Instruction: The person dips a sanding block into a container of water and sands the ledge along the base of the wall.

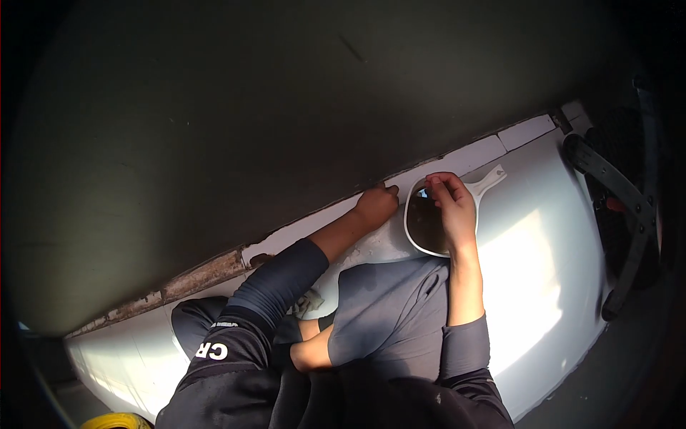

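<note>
Under half-curled right hand (455,204) was white-rimmed, rounded, plastic-looking handled object (423,223), dark-faced | left hand (379,205) curled beside it | grips: could not tell | steadying its rim seemed wise

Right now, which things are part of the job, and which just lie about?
Probably the job:
white-rimmed, dark oval thing with a handle, at the right hand
white tile strip, near the left hand

Probably just lying about:
yellow rounded thing, bottom left
dark riveted bars, far right
crumpled greyish thing, lower centre
</note>
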`<act>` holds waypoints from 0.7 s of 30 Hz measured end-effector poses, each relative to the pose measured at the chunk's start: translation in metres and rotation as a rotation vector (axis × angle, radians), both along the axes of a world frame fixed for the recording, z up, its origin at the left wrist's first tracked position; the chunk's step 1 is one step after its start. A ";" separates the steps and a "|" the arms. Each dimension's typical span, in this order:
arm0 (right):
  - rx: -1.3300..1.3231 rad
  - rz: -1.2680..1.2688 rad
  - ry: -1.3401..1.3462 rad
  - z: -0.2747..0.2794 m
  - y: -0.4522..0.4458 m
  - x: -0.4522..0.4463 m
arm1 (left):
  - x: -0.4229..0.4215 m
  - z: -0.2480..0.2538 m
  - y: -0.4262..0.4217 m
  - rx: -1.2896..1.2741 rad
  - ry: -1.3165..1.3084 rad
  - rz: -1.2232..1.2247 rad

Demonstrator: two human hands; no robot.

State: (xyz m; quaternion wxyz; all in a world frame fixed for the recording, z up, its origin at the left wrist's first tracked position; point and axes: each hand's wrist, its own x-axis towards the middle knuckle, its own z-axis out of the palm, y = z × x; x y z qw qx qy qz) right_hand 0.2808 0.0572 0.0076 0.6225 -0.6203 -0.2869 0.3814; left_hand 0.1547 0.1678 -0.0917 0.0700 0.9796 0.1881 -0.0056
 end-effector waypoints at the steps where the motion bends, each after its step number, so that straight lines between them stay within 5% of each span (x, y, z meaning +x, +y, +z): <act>1: -0.022 -0.001 -0.016 0.005 0.002 -0.002 | 0.000 0.001 0.001 0.016 -0.021 -0.055; 7: -0.027 0.021 -0.049 -0.003 -0.002 0.002 | 0.016 -0.004 0.003 -0.011 -0.017 0.146; 11: -0.024 -0.014 -0.023 0.004 0.002 0.000 | 0.002 0.001 -0.004 0.080 0.009 -0.068; 17: -0.041 0.025 -0.050 -0.002 0.000 0.002 | 0.016 0.000 0.002 0.046 -0.029 0.103; 21: -0.007 -0.002 0.001 -0.001 0.000 0.001 | 0.007 -0.011 -0.005 0.031 -0.101 -0.020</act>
